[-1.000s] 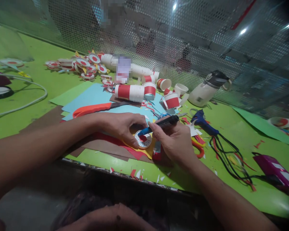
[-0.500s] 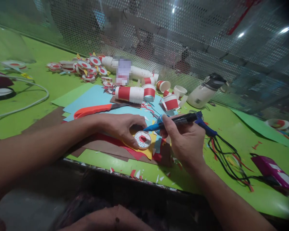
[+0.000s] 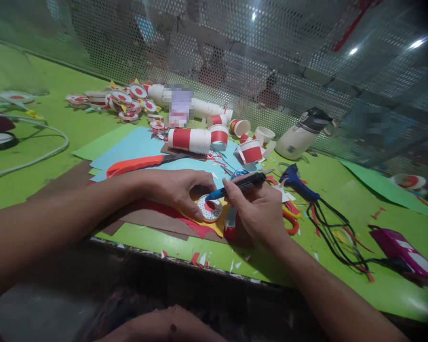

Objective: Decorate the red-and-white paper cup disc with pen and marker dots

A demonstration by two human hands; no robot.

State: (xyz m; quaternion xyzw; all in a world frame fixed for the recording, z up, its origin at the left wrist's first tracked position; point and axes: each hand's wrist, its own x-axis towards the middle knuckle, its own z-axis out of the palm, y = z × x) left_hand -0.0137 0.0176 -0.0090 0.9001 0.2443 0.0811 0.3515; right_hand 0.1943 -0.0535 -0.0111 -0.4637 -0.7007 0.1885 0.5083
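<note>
1. Right hand grips a pen, blue tip down on the disc. Fingers wrapped tight round the barrel.
2. Left hand pins the disc by its near rim, fingertips pressed flat; it clasps nothing. Disc is white with a red centre, lying on a yellow sheet over red and brown paper at the table edge.
3. Risk, as I judge it: the disc is small and light, so if the left fingers ease, the tip could drag or spin it and spoil the mark. The loose paper stack beneath could also slide.
4. Just right of the hands: scissors, a glue gun with tangled black cord.
5. Beyond: an orange knife on blue paper, red-and-white cups, a bottle on its side.
6. Green table, littered with paper scraps. Far left, a heap of finished discs.
7. A perforated metal screen backs the table; dim room and lights show through.
</note>
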